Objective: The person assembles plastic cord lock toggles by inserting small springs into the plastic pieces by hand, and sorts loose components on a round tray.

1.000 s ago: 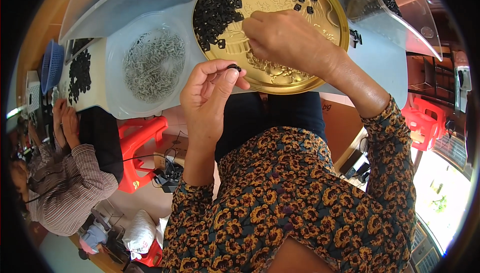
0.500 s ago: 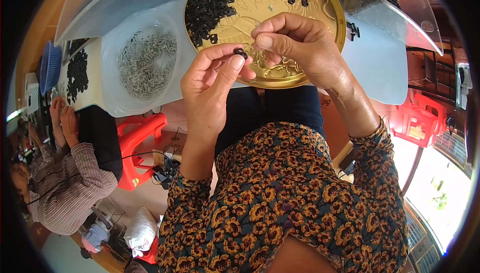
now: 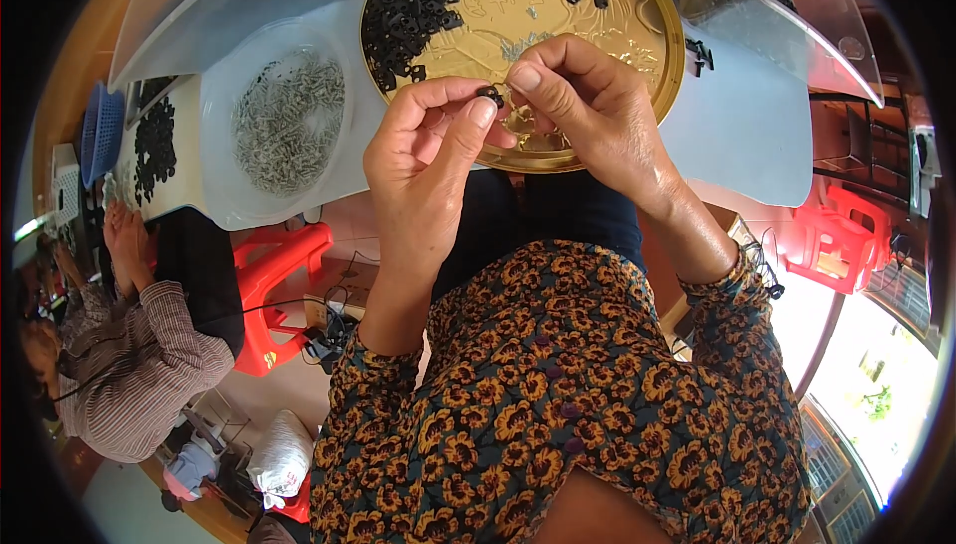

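Grip, L hand (image 3: 423,155): closed on blk part (image 3: 490,95); R hand (image 3: 590,111): pinched, can't tell contents. One underway; far-left tray pile (image 3: 403,18) apparently remaining.

Gold tray (image 3: 629,26) cut off at top, black part (image 3: 491,96) partly covered by left hand (image 3: 426,160), right hand's (image 3: 599,116) fingertip contents indiscernible.
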Motion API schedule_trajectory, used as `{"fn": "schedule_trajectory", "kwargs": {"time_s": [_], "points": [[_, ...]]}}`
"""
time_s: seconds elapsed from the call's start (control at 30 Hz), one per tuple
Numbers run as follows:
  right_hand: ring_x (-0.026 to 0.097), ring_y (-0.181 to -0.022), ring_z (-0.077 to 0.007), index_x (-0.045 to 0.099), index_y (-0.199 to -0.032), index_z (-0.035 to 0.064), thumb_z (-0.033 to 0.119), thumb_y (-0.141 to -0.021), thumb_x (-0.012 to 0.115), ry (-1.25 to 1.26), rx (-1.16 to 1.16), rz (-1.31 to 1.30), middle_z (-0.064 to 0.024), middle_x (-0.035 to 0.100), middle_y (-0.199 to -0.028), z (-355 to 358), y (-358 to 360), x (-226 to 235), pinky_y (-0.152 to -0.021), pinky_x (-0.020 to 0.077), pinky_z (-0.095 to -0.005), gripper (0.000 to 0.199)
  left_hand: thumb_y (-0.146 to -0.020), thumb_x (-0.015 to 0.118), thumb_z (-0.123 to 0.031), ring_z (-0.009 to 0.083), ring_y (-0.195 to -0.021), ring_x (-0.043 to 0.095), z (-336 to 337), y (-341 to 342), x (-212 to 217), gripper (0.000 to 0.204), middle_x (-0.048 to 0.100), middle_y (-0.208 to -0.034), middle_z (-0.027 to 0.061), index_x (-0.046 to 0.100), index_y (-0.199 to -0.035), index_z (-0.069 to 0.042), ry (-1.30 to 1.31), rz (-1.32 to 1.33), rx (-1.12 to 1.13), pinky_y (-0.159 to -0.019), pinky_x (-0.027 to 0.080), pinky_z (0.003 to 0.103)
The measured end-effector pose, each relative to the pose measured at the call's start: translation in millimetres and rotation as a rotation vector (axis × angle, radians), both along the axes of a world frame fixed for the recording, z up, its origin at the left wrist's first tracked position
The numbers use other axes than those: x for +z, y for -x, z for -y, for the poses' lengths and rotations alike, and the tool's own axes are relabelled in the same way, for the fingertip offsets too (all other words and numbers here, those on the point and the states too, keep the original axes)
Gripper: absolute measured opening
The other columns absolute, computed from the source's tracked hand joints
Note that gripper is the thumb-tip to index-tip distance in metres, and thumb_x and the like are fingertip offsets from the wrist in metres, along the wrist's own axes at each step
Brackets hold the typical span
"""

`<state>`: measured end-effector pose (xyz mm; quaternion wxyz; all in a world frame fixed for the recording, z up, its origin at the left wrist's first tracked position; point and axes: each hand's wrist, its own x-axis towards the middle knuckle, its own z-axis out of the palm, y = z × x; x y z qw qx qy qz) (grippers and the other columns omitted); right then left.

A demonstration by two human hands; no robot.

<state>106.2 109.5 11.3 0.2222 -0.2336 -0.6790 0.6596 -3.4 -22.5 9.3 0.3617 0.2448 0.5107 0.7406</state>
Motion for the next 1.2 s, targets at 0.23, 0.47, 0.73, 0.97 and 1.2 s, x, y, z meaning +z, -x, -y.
{"fn": "schedule_trajectory", "kwargs": {"time_s": [0.23, 0.47, 0.73, 0.97, 1.2], "points": [[0.063, -0.076, -0.0083, 0.066, -0.099, -0.0012, 0.021, -0.094, 0.071, -0.120, -0.052, -0.030, -0.0046, 0.067, -0.081, 4, 3, -5, -0.067, 0.0522, -0.0245, 0.024, -0.095, 0.062, -0.002, 0.0180, -0.080, 0.066, -1, -1, 0, 0.018, 0.068, -0.101, 0.0125, 0.060, -0.112, 0.004, -0.005, -0.024, 0.008, -0.076, 0.053, 0.030], [0.065, -0.076, -0.0117, 0.065, -0.098, -0.0019, 0.018, -0.092, 0.073, -0.212, -0.081, -0.026, -0.0088, 0.067, -0.083, 6, 2, -3, -0.067, 0.0531, -0.0263, 0.022, -0.097, 0.062, -0.002, 0.0165, -0.083, 0.067, -1, 1, -3, 0.016, 0.066, -0.103, 0.0121, 0.058, -0.111, 0.005, -0.040, -0.029, -0.005, -0.076, 0.056, 0.028], [0.066, -0.073, -0.0142, 0.065, -0.097, -0.0014, 0.016, -0.091, 0.073, -0.215, -0.084, -0.032, -0.0100, 0.067, -0.082, 8, 4, -4, -0.066, 0.0534, -0.0279, 0.020, -0.096, 0.062, -0.001, 0.0159, -0.083, 0.067, 0, 1, -3, 0.016, 0.066, -0.102, 0.0116, 0.058, -0.111, 0.005, -0.052, -0.023, 0.006, -0.075, 0.056, 0.027], [0.066, -0.071, -0.0169, 0.065, -0.096, -0.0012, 0.015, -0.090, 0.074, -0.359, -0.107, 0.004, -0.0108, 0.066, -0.082, 10, 5, 1, -0.065, 0.0534, -0.0289, 0.020, -0.096, 0.062, 0.000, 0.0146, -0.082, 0.067, -1, 0, -3, 0.015, 0.066, -0.100, 0.0111, 0.058, -0.110, 0.004, -0.063, -0.024, 0.026, -0.074, 0.056, 0.026], [0.065, -0.071, -0.0160, 0.065, -0.096, -0.0010, 0.016, -0.090, 0.074, -0.312, -0.115, 0.017, -0.0101, 0.066, -0.081, 10, 5, 1, -0.065, 0.0532, -0.0289, 0.020, -0.096, 0.062, 0.001, 0.0142, -0.082, 0.067, -1, 0, -3, 0.015, 0.066, -0.099, 0.0106, 0.058, -0.110, 0.004, -0.069, 0.000, 0.032, -0.073, 0.056, 0.025]]}}
